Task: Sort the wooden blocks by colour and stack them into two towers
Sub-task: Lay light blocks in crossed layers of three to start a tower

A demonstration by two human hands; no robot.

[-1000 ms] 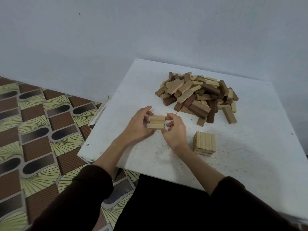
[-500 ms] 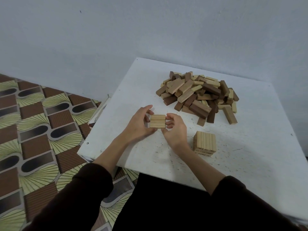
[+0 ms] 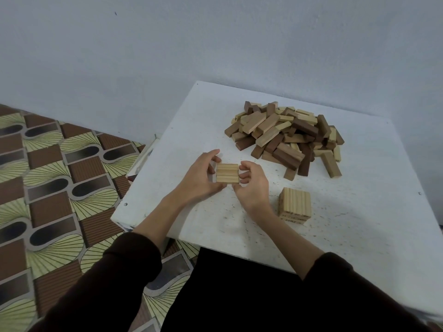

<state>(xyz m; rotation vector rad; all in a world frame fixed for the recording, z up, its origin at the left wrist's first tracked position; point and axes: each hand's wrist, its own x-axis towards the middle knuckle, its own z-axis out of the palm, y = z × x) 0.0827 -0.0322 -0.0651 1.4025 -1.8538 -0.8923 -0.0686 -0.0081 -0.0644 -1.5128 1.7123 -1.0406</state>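
Observation:
Three light wooden blocks (image 3: 227,173) lie side by side as one flat row, held between both hands above the white table (image 3: 359,224). My left hand (image 3: 200,179) grips the row's left ends, and my right hand (image 3: 251,185) grips its right ends. A short tower of light blocks (image 3: 294,205) stands on the table to the right of my right hand. Farther back lies a mixed pile of light and dark brown blocks (image 3: 285,137).
The table stands against a pale wall, its left edge (image 3: 153,168) next to a patterned brown and yellow floor (image 3: 48,188). My dark sleeves and lap fill the bottom of the view.
Both hands and the row of three blocks have stayed almost where they were; only the camera has shifted slightly.

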